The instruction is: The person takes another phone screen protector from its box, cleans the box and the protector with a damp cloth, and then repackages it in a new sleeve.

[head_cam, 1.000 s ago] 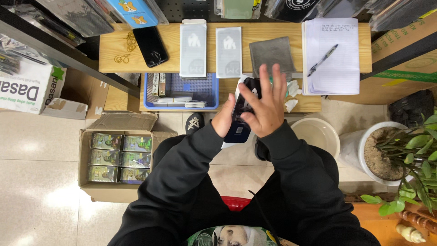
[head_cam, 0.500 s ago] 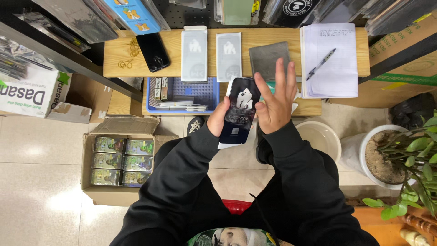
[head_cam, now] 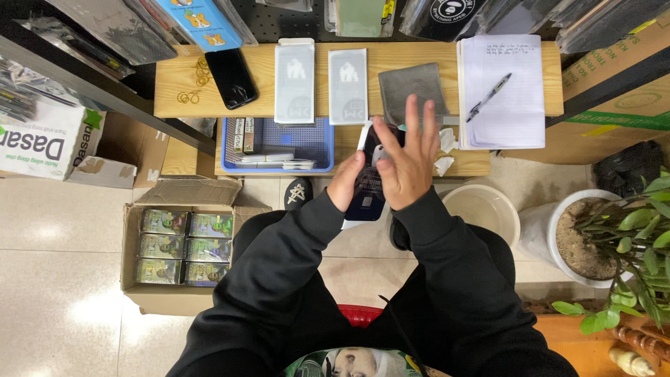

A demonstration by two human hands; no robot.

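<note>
1. Two hands meet over one phone (head_cam: 368, 178), held above the lap just short of the desk (head_cam: 349, 150). Left hand (head_cam: 347, 183) pinches its left edge, thumb on the face. Right hand (head_cam: 406, 159) lies flat on the screen, fingers (head_cam: 410, 119) spread and straight.
2. Step, by judgement: pressing or smoothing the screen surface. Next move likely calls for even, sliding pressure from the right palm while the left keeps the phone level.
3. One open carton (head_cam: 183, 241), on the floor at left: brown, two columns of small green-grey packs.
4. One pale bucket (head_cam: 483, 209) and one white plant pot (head_cam: 574, 241), on the floor at right.
5. One blue tray (head_cam: 279, 143), on the lower desk tier: slim boxes and flat strips inside.
6. Crumpled white wipes (head_cam: 444, 150), just beside the right hand.
7. One white box (head_cam: 42, 143), far left: large dark lettering, green patch.
8. Two white flat packages (head_cam: 321, 82), side by side on the upper shelf, each with a grey figure printed.
9. One grey cloth (head_cam: 412, 87), one black phone (head_cam: 230, 78), one notepad (head_cam: 502, 91) with pen (head_cam: 488, 96).
10. Hanging packets on the back wall, one blue (head_cam: 195, 21); others too cropped to tell.
</note>
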